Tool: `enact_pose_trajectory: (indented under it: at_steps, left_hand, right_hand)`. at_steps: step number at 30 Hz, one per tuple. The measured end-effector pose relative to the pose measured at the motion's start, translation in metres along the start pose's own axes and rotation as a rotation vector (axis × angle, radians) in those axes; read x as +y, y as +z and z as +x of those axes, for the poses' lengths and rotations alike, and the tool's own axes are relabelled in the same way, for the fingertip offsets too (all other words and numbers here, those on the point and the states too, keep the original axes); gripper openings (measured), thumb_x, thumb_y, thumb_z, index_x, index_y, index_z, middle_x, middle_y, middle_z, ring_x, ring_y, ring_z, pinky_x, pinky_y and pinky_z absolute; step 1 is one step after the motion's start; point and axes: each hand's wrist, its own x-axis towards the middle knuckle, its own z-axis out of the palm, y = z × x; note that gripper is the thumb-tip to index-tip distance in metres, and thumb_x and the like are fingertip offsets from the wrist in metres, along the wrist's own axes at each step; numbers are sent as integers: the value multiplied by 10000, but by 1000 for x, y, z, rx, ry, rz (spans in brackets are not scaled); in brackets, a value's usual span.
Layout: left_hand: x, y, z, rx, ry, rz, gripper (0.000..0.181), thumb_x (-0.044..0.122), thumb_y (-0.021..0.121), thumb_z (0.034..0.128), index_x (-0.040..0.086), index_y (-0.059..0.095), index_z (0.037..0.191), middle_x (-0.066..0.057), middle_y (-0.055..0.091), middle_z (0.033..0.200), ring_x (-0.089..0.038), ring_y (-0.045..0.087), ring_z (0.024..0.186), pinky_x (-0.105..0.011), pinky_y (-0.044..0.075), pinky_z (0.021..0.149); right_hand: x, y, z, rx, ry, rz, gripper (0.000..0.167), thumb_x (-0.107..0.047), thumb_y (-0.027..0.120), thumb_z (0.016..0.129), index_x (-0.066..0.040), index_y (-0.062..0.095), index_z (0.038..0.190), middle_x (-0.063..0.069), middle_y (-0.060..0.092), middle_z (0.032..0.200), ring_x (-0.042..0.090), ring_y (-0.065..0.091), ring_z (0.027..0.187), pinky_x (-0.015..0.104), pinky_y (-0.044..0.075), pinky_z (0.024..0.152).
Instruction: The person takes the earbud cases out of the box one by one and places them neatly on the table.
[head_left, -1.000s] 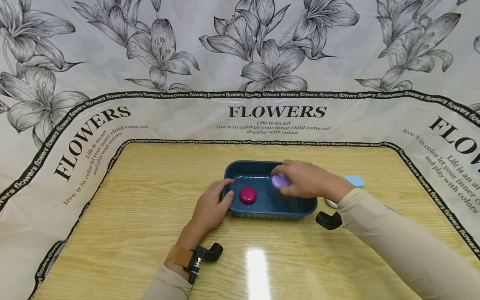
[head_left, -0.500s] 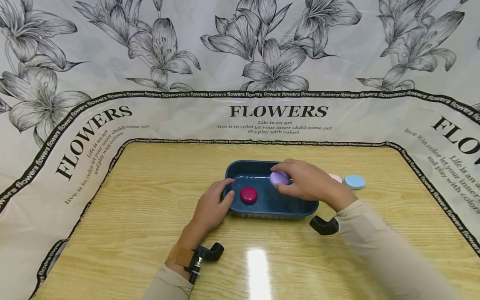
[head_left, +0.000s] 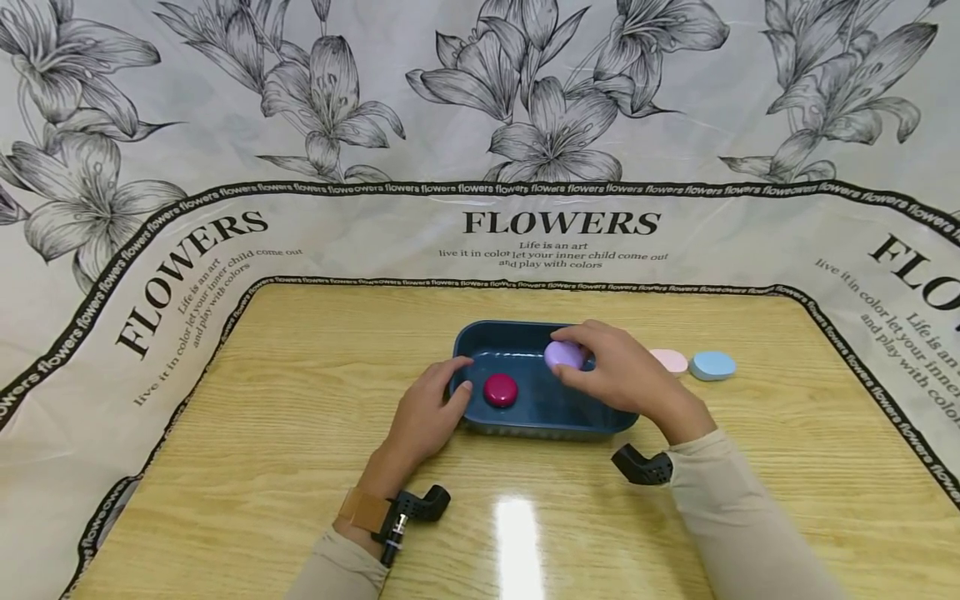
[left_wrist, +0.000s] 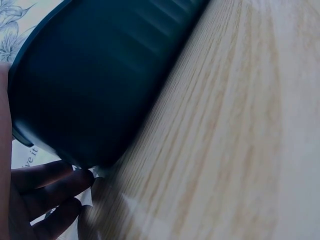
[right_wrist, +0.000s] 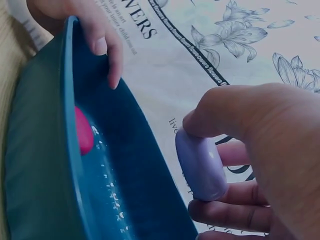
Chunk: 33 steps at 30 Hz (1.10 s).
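Observation:
A dark blue rectangular tub [head_left: 540, 421] stands on the table. My left hand [head_left: 426, 410] grips its left end, with thumb and a finger over the rim; other fingers show outside the tub wall [left_wrist: 100, 85] in the left wrist view. My right hand [head_left: 630, 371] pinches a smooth purple bar of soap [head_left: 563, 356] between thumb and fingers, above the right half of the tub. The right wrist view shows this purple bar [right_wrist: 200, 165] apart from the tub's rim. A round crimson bar of soap [head_left: 500, 390] lies on the tub's floor, towards the left.
Right of the tub, a pink bar [head_left: 670, 361], partly hidden by my right hand, lies beside a light blue bar [head_left: 712, 365]. A white flower-printed sheet [head_left: 555, 233] rises behind the wooden table [head_left: 315, 367] and along both sides.
My right forearm has swung inward and the hand has turned slightly, still holding the purple bar over the tub. The pink bar has come into sight. My left hand keeps its place.

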Motion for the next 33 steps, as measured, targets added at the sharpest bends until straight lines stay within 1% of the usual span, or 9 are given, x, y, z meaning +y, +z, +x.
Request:
enact_pose_trajectory:
  at_steps: [5,10,14,18,23,29,33]
  left_hand:
    - [1,0,0,-2,0,1,378,385,523,1014,295,593,1374,21,591,1356,-157,540,1271,-432,452,1033]
    - [1,1,0,0,5,2,373,381,525,1014,295,594,1370,21,594,1352,-156,542,1268,-431,454,1030]
    - [2,1,0,-1,5,-2,374,384,525,1013,296,595,1370,24,594,1352,-155,543,1267,-432,455,1029]
    - [1,2,0,3,3,-7,371,385,526,1013,301,597,1367,27,594,1350,-155,544,1264,-435,454,1031]
    - [1,2,0,1,1,-11,371,382,525,1013,297,598,1367,24,591,1357,-160,539,1271,-439,449,1038]
    - [1,2,-1,3,6,-11,376,389,520,1013,299,594,1370,32,590,1359,-160,537,1276,-443,449,1036]
    - [0,1,-1,14,15,-15,376,386,522,1014,284,600,1367,30,598,1345,-161,547,1262,-447,458,1025]
  right_hand:
    - [1,3,-4,39,11,16,463,-316,722,909,-65,652,1292,64,656,1148,191,581,908,384,502,775]
    - [3,5,-9,51,27,24,460,-323,709,922,-67,647,1299,66,651,1150,195,572,912,386,498,770]
    - [4,3,-14,62,47,17,462,-330,695,933,-70,642,1311,78,645,1137,207,570,908,395,495,763]
    - [7,1,-21,88,61,17,471,-348,683,944,-74,634,1324,91,638,1167,223,580,929,415,501,775]
    - [11,-2,-30,122,68,44,469,-335,683,952,-70,624,1335,101,632,1188,217,581,915,414,508,757]
    - [19,-11,-39,207,82,79,444,-266,709,941,-45,631,1318,91,645,1121,194,573,880,396,529,711]
    - [24,-15,-42,229,86,90,439,-270,707,945,-47,634,1316,61,641,1077,169,557,885,352,530,708]
